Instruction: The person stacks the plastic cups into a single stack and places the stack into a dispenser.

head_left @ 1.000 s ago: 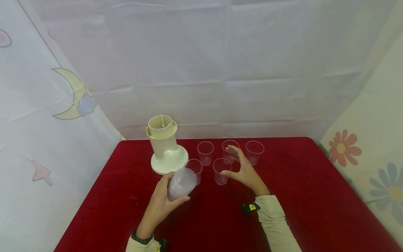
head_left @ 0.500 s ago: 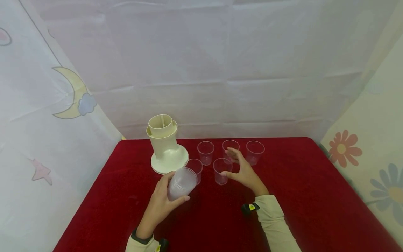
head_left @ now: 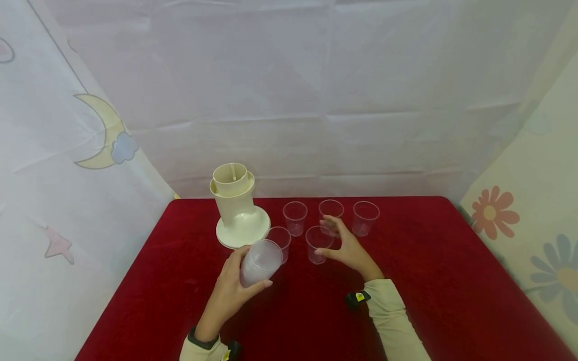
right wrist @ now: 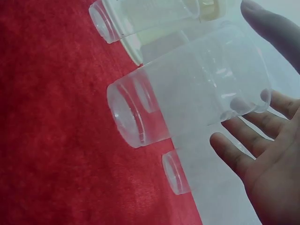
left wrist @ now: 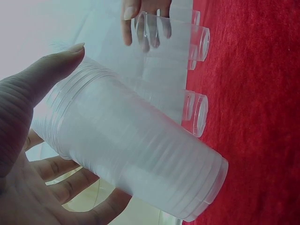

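Observation:
My left hand point(head_left: 229, 291) grips a nested stack of clear plastic cups point(head_left: 258, 265), tilted, with the mouth facing up and right. In the left wrist view the thumb lies across the rims of the stack point(left wrist: 131, 136) and the fingers pass beneath. The right hand point(head_left: 354, 254) curves loosely about a single upright clear cup point(head_left: 316, 245) in the front row, thumb apart from the fingers. In the right wrist view its relaxed fingers point(right wrist: 236, 157) lie beside the upper part of that cup point(right wrist: 164, 103). Another front cup point(head_left: 279, 236) is partly hidden behind the stack.
Three more clear cups, left point(head_left: 295, 220), middle point(head_left: 331, 206) and right point(head_left: 365, 219), stand in a back row. A cream plastic stand with a round base point(head_left: 244, 225) is at the back left. The red-covered table point(head_left: 451, 271) ends at a white cloth backdrop point(head_left: 388, 150).
The right hand's fingers have drawn slightly down and left around the front right cup. The left hand and its stack have stayed almost still.

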Motion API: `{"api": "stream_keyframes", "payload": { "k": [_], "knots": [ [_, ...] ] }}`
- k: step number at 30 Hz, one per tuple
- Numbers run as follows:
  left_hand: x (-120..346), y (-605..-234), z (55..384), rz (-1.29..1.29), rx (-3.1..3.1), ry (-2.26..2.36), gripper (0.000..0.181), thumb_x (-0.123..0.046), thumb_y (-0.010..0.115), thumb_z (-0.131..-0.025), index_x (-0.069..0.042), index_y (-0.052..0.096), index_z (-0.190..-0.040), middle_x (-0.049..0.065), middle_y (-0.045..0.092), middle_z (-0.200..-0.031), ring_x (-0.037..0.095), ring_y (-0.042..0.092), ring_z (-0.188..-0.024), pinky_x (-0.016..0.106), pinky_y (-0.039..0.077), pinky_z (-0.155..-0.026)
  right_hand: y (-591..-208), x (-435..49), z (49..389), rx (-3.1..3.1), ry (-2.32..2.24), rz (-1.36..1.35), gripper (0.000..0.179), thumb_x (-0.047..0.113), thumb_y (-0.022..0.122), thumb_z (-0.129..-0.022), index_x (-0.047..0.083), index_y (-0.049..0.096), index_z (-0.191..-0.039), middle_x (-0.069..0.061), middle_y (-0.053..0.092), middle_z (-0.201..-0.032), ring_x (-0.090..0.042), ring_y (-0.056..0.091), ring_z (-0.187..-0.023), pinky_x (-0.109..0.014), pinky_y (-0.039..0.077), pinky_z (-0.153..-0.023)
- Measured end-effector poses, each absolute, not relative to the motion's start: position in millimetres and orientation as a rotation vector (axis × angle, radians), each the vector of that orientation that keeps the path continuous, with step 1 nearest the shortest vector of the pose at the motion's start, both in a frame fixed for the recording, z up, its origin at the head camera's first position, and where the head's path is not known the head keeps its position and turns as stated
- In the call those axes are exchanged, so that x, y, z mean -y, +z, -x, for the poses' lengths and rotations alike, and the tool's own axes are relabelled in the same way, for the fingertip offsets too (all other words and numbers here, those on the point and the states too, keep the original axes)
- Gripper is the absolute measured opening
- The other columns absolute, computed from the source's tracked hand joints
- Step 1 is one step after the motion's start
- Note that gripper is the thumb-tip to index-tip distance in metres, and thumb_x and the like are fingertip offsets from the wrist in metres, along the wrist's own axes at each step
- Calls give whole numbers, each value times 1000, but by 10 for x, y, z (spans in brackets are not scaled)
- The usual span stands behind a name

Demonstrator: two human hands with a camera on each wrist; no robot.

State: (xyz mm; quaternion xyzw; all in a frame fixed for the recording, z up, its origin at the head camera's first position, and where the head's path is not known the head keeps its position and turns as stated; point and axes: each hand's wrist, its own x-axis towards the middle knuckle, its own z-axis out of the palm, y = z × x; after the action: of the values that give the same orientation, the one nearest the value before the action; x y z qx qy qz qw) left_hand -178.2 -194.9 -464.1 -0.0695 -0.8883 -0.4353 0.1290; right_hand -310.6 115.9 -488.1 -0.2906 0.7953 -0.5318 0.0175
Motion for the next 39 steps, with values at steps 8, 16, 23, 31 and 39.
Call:
{"api": "stream_keyframes", "payload": {
  "k": [8,16,23,31,39],
  "knots": [
    [1945,-4632,1789,207,2581,-1267,89,-40,91,-70,-17,44,-142,6,55,-132,27,54,-112,53,52,-88,-4955,-1136,3111,-2451,-1604,895,89,28,83,-82,16,30,-152,-14,46,-150,-41,45,-134,-58,37,-107],
    [1943,-4628,1789,210,2578,-1274,89,-39,91,-70,-18,44,-142,6,54,-132,27,53,-112,53,52,-88,-4966,-1109,3103,-2412,-1633,921,86,20,83,-82,12,31,-151,-20,46,-147,-36,44,-136,-56,36,-108],
    [1941,-4626,1792,240,2554,-1234,88,-43,89,-72,-14,45,-142,7,55,-131,26,54,-112,51,50,-88,-5001,-1079,3120,-2414,-1651,908,83,8,81,-83,11,32,-150,-22,47,-146,-41,45,-133,-60,36,-107],
    [1945,-4637,1778,232,2561,-1239,88,-43,89,-72,-14,44,-142,7,55,-131,26,54,-112,50,50,-87,-4746,-1031,2969,-2387,-1670,933,75,2,77,-85,-1,33,-146,-30,48,-142,-46,46,-130,-61,37,-105],
    [1943,-4640,1768,221,2568,-1236,89,-43,89,-72,-13,44,-142,7,55,-132,26,54,-111,50,50,-88,-4559,-1027,2884,-2355,-1722,988,74,-1,76,-85,-3,33,-145,-28,49,-141,-46,47,-130,-59,39,-104]
  ]
}}
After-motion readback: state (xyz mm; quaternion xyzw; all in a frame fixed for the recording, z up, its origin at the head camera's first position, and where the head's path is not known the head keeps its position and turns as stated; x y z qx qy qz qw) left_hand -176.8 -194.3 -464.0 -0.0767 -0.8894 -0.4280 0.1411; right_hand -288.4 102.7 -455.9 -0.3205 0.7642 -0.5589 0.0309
